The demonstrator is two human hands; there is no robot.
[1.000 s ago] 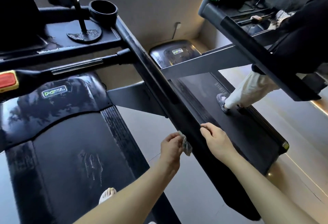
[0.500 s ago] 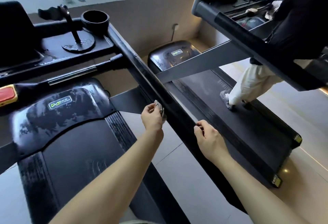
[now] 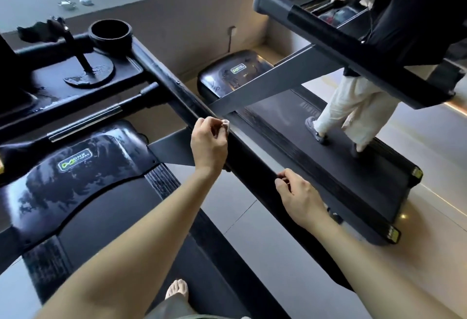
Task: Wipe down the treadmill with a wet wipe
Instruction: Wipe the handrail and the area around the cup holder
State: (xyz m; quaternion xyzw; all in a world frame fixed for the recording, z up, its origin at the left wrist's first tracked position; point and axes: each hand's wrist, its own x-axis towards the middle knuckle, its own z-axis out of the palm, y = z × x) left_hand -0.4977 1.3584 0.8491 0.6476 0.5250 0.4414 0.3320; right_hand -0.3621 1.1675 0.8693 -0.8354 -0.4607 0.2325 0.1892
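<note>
I stand on a black treadmill whose belt (image 3: 106, 217) and glossy motor cover (image 3: 75, 167) lie below left. Its long black right handrail (image 3: 177, 96) runs diagonally from the cup holder (image 3: 110, 31) down toward me. My left hand (image 3: 208, 146) pinches a small crumpled wet wipe (image 3: 225, 124) against the rail's left side, about halfway along it. Lower on the same rail, my right hand (image 3: 299, 198) rests with its fingers curled over the top edge.
A second treadmill (image 3: 328, 167) stands parallel on the right, and a person in white trousers (image 3: 353, 116) walks on it. Its grey handrail (image 3: 353, 48) crosses the upper right. Tiled floor (image 3: 240, 217) shows between the machines. My bare foot (image 3: 177, 291) is on the belt.
My left hand has slid the wipe up the handrail, away from me and toward the console. My right hand has kept its place on the rail.
</note>
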